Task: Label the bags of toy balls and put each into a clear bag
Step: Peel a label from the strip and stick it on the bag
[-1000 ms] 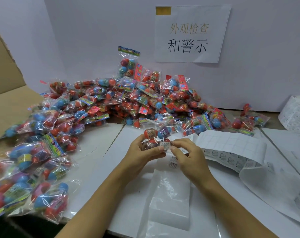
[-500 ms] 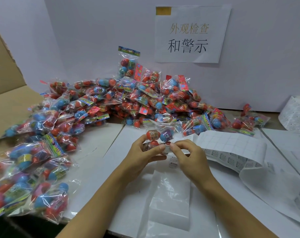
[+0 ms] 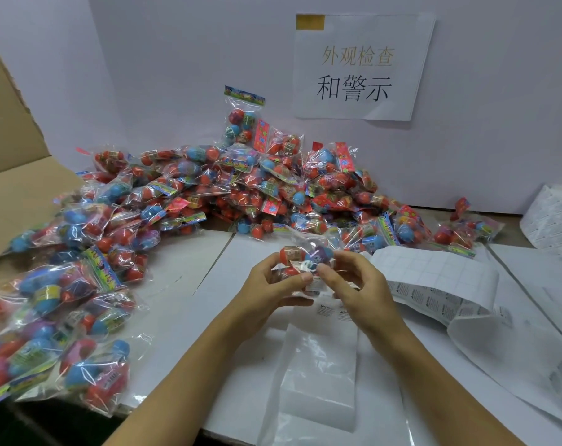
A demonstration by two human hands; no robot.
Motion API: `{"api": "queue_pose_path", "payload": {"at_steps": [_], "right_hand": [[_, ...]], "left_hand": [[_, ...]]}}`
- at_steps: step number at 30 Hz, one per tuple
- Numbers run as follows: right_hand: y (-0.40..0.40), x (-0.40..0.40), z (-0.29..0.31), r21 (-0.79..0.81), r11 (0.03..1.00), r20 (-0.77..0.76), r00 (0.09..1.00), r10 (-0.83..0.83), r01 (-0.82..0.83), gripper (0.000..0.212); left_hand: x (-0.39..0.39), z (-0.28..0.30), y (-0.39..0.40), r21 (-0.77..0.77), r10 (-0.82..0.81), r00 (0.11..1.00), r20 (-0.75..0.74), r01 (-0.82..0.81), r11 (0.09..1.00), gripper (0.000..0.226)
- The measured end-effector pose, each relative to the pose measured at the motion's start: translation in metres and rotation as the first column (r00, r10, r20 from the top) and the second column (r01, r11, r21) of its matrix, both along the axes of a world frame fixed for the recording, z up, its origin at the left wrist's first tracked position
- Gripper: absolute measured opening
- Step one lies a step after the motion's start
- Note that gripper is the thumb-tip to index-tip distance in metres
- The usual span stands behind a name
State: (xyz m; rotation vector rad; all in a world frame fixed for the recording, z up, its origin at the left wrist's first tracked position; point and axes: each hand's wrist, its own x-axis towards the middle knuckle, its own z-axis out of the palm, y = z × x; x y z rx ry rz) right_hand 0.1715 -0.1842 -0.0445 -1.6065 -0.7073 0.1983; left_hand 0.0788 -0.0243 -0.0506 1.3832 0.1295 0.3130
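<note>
left hand (image 3: pixel 266 284) | fingers curled round ball bag (image 3: pixel 305 255) | right hand (image 3: pixel 360 284) | fingers pinch it too (label (image 3: pixel 305 267) between thumbs)

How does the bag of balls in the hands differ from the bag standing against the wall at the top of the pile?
The held bag is gripped by the left hand and right hand, above the table; the upright bag leans on the wall, untouched. The upright bag's printed header card shows; the held bag's cannot be seen. Both are clear bags of coloured balls.
</note>
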Motion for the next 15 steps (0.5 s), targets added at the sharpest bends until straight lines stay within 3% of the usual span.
{"api": "queue_pose_path", "payload": {"at_steps": [4,10,15], "right_hand": [[-0.002,-0.001,0.004,0.031,0.998,-0.017,0.998,0.056,-0.055,0.036],[-0.016,-0.006,0.018,0.096,0.993,-0.198,0.976,0.094,-0.076,0.042],[-0.066,-0.030,0.023,0.060,0.998,-0.133,0.991,0.014,-0.006,0.029]], "left_hand": [[-0.003,0.004,-0.006,0.044,-0.029,0.999,-0.013,0.029,0.999,0.047],[-0.005,0.010,-0.008,0.057,-0.046,0.999,0.007,0.045,0.997,0.031],[0.004,0.002,-0.009,0.083,-0.165,0.985,-0.059,0.169,0.982,0.051]]}}
